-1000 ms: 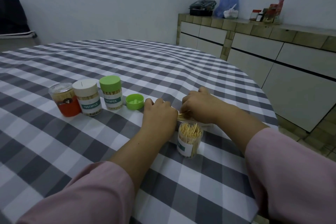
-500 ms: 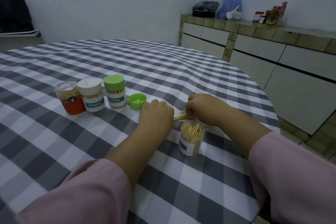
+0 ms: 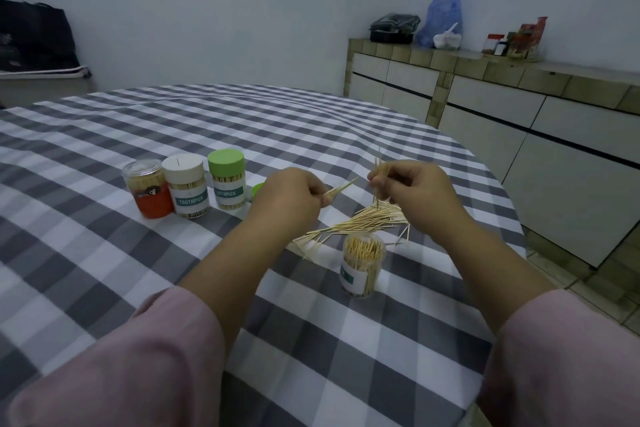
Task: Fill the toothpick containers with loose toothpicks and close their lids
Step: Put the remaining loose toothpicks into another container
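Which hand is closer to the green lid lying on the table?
Left. The left hand is right beside the green lid and partly hides it. The right hand is farther off, above the loose toothpicks, holding some.

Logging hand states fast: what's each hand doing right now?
Left hand: pinching a few toothpicks.
Right hand: pinching a small bunch of toothpicks.
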